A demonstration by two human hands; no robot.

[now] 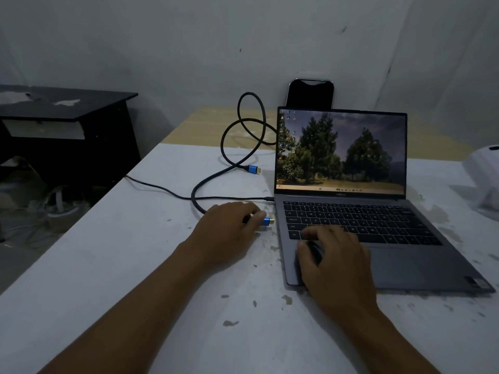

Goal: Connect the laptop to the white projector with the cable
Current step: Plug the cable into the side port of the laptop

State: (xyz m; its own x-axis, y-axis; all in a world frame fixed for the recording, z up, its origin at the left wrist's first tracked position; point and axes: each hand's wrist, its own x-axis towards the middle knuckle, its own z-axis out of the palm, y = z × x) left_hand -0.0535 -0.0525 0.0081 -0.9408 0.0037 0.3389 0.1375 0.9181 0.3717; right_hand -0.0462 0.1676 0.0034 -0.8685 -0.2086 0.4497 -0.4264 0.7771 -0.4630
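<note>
A grey laptop (399,268) stands open on the white table, its screen lit with a picture of trees. My left hand (225,229) pinches the blue plug (266,221) of a thick black cable (229,133); the gold tip points at the laptop's left side, a small gap away. The cable loops back over the table, and its other blue plug (253,169) lies loose beside the screen. My right hand (333,261) rests flat on the laptop's front left corner, fingers spread. The white projector (483,171) sits at the right edge, partly cut off.
A thin black cord (172,194) runs from the table's left edge into the laptop's left side. A dark phone (310,94) leans on the wall behind the screen. A black desk (67,117) stands left of the table (121,265), with clutter on the floor.
</note>
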